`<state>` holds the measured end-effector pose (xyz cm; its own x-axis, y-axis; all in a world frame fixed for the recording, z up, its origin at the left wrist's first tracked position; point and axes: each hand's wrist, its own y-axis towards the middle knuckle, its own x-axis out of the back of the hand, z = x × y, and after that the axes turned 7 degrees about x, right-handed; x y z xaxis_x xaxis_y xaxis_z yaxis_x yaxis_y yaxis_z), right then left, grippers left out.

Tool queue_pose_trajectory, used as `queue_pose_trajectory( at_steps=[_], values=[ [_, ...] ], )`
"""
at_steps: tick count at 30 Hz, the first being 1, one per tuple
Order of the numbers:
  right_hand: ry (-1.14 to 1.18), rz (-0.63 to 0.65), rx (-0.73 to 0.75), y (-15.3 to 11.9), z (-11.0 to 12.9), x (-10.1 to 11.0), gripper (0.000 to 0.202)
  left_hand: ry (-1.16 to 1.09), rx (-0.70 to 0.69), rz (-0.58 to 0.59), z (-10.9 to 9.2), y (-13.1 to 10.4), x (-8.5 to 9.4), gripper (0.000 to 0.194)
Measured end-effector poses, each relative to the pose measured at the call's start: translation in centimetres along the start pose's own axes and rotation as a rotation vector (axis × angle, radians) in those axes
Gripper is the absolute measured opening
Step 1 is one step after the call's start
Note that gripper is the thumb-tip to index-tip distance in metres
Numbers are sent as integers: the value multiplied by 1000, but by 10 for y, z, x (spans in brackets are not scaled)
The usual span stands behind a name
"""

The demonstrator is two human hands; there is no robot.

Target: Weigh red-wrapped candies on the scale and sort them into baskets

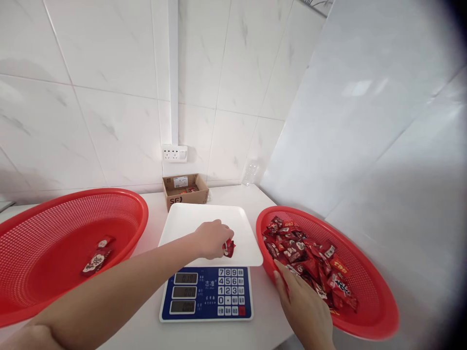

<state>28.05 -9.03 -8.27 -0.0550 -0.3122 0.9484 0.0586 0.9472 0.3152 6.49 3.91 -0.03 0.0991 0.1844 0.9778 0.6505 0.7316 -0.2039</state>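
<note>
Our left hand (215,239) pinches a red packet (228,248) over the scale (207,292); our right hand (302,302) grips the right basket (375,296), which holds many packets (311,265); the left basket (47,209) holds few.

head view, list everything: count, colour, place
scale: 1, blue and white, centre
table: 1, white, under scale
left basket: 1, red, left of scale
right basket: 1, red, right of scale
box: 1, brown, behind scale
packets: many, red, mostly in right basket
walls: 2, pale, behind and right
socket panel: 1, white, back wall
conduit: 1, white, above socket panel
container: 1, clear, right of box
left hand: 1, bare, over scale, holding packet
right hand: 1, bare, at right basket's rim
</note>
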Motion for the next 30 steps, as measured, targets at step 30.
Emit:
queue_pose_trajectory(
  at_steps=[30],
  values=[
    [12,15,-73,0,-3,-5,52,-434,853,-392,125,-172,18,18]
  ],
)
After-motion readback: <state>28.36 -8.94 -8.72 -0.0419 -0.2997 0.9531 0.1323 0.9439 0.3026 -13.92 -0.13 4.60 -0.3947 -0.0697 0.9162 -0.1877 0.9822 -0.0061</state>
